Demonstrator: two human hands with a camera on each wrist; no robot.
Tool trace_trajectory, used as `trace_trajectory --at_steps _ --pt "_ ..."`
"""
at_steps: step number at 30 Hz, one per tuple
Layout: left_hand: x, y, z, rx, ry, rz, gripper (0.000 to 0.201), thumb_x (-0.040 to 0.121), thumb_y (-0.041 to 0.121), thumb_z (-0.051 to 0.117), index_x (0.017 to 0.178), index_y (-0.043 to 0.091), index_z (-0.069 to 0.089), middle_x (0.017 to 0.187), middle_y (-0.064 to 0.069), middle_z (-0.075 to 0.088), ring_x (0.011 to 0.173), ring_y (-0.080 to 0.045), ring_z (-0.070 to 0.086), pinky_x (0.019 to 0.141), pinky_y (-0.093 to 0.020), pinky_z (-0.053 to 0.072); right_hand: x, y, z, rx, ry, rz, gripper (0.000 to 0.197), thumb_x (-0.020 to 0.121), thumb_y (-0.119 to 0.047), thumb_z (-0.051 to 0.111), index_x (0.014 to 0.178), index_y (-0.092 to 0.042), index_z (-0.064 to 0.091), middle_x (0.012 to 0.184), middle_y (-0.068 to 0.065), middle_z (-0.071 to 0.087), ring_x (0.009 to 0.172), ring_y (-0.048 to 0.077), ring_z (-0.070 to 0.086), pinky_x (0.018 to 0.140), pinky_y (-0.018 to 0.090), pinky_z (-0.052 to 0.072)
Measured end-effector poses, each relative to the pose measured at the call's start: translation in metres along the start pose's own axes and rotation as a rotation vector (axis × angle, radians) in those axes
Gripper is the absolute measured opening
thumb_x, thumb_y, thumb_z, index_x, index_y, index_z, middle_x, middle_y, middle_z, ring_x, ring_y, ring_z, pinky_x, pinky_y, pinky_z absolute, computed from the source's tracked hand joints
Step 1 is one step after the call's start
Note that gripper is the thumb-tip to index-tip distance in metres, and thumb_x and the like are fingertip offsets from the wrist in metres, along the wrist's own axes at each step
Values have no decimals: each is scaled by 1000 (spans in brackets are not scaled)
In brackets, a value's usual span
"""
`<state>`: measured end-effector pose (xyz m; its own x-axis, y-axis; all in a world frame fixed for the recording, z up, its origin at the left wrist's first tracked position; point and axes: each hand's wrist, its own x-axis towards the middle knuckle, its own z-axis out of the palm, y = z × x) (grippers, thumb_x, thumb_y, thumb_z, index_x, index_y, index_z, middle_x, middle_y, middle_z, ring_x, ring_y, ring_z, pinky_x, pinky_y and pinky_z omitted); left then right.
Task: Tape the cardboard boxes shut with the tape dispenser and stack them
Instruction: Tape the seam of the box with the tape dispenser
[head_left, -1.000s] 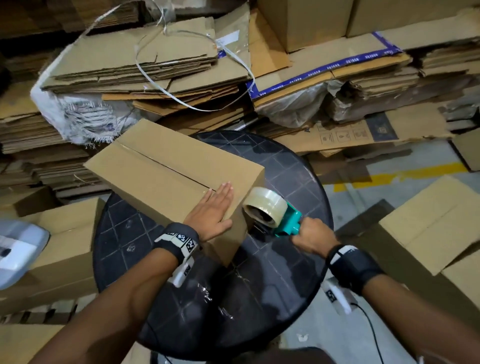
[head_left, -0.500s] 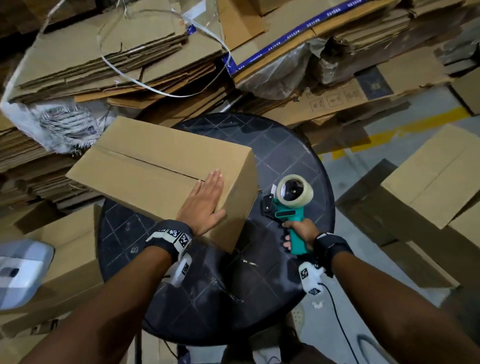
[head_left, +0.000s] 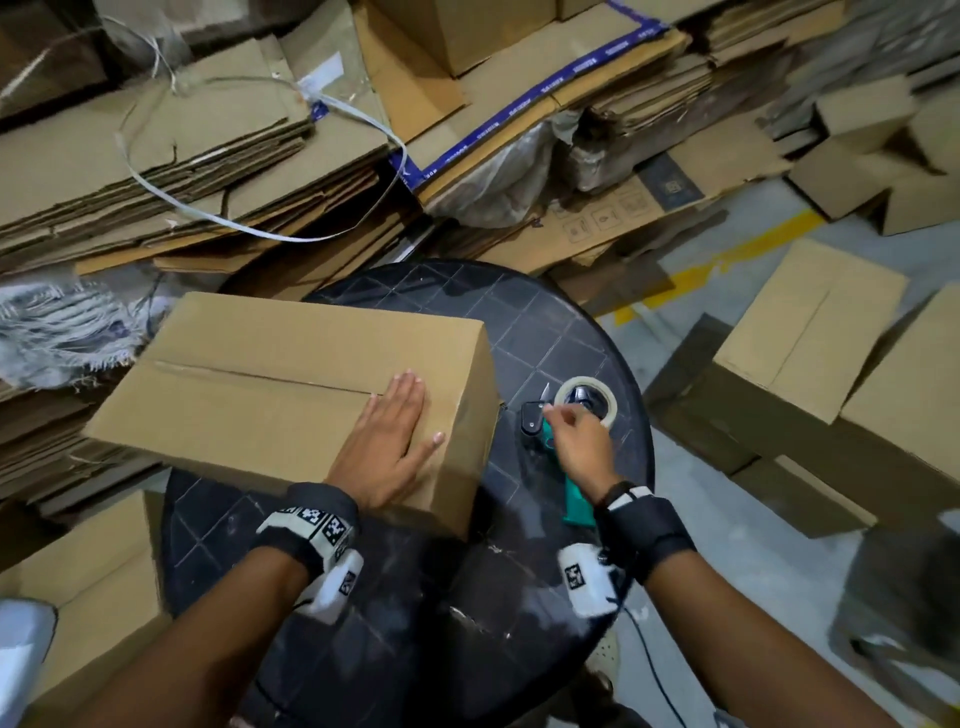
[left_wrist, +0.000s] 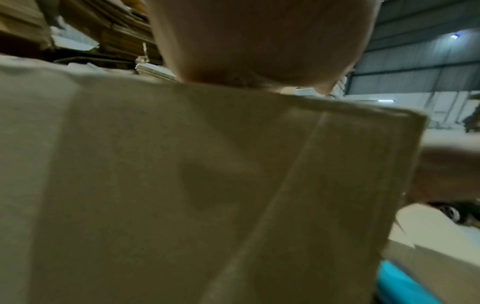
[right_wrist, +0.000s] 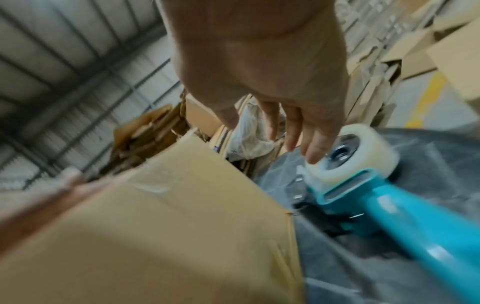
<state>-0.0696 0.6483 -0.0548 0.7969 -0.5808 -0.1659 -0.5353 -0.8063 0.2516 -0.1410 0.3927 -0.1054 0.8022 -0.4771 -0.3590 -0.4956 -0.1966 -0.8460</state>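
Now, what is in front of me:
Box: the closed brown cardboard box (head_left: 291, 395) lies on the round black grid-patterned table (head_left: 540, 332), filling its 9 to 12 o'clock part; the seam between its top flaps runs from the left edge to my left fingertips.
Left hand: my left hand (head_left: 387, 441) lies flat on the box top near its right end, fingers straight and together, thumb spread toward the right edge; it presses and grips nothing. From the left wrist camera the box (left_wrist: 207, 185) fills the picture.
Tape dispenser: the teal-handled tape dispenser with a roll of clear tape (head_left: 574, 415) lies on the table at about 3 o'clock, just beside the box's right end, handle pointing back toward me.
Right hand: my right hand (head_left: 579, 444) is over the dispenser, fingers loosely extended, not clenched; in the right wrist view the fingertips (right_wrist: 314, 154) touch the rim of the tape roll (right_wrist: 361, 152), and nothing is grasped.
Writing: blue printed tape (head_left: 524, 106) edges a flattened carton at 12 o'clock, its words too small to read; a flat sheet (head_left: 623, 202) beside it bears handling symbols and a dark printed square, unreadable.
Surroundings: stacks of flattened cardboard (head_left: 156, 171) lie from 9 to 12 o'clock, closed boxes (head_left: 810, 332) stand on the floor at 3 o'clock, a yellow floor line (head_left: 727, 254) runs near them.
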Motion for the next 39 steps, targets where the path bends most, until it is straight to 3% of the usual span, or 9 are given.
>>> trace_trajectory --at_steps 2,7,10,12,16,20,24,33,39 --pt "-2 -17 -7 58 -10 13 90 90 75 4 161 19 1 167 4 -8 153 -9 -12 123 -34 -6 -17 -35 16 205 12 -32 30 105 -31 48 85 -14 62 86 1 61 88 21 55 83 32 39" --pt "-6 -31 -3 135 -12 36 94 88 75 -3 160 16 4 166 1 -7 153 -13 -9 122 -33 -7 -27 -87 91 744 -237 187 56 105 -56 29 116 -15 66 110 2 72 96 15 66 97 35 49" --pt "-3 -31 -2 101 -10 40 85 90 63 -1 160 15 5 164 2 -10 153 -12 -10 122 -34 -7 -23 -97 127 582 -156 310 88 91 -78 21 158 -20 25 162 3 28 147 25 32 120 49 26" --pt "-2 -35 -2 81 -14 52 83 91 60 -2 160 14 6 166 1 -8 153 -13 -10 123 -36 -5 -15 -90 138 556 -85 303 92 91 -80 15 161 -21 6 167 2 11 154 26 13 124 51 14" --pt "-3 -36 -1 89 -28 58 78 93 53 0 160 14 4 167 -2 -9 154 -14 -10 123 -36 -5 29 -33 158 496 -73 267 140 45 -109 12 148 -20 45 147 8 54 130 26 54 113 48 40" --pt "-4 -34 -3 100 -29 57 73 95 45 5 161 14 4 167 -2 -9 154 -14 -9 121 -33 -8 9 -59 133 304 -86 314 126 69 -98 12 153 -6 34 154 20 40 140 36 41 118 50 31" --pt "-5 -33 -5 97 -25 62 78 91 49 -4 161 14 3 167 -2 -10 154 -14 -10 121 -33 -8 -26 -88 120 156 -87 122 80 107 -47 27 154 8 -7 165 24 2 154 34 7 125 42 11" --pt "-5 -33 -7 94 -42 67 62 105 40 11 160 13 1 167 -5 -11 154 -17 -10 122 -36 -8 -35 -91 113 420 -148 142 60 109 -46 27 144 -1 45 133 9 57 117 22 56 103 32 44" --pt "-9 -34 -5 96 -21 77 61 106 38 14 160 12 0 167 -6 -11 154 -17 -10 123 -38 -5 -46 -87 128 -98 15 67 73 107 -38 35 158 0 -2 152 26 41 137 40 45 111 42 36"
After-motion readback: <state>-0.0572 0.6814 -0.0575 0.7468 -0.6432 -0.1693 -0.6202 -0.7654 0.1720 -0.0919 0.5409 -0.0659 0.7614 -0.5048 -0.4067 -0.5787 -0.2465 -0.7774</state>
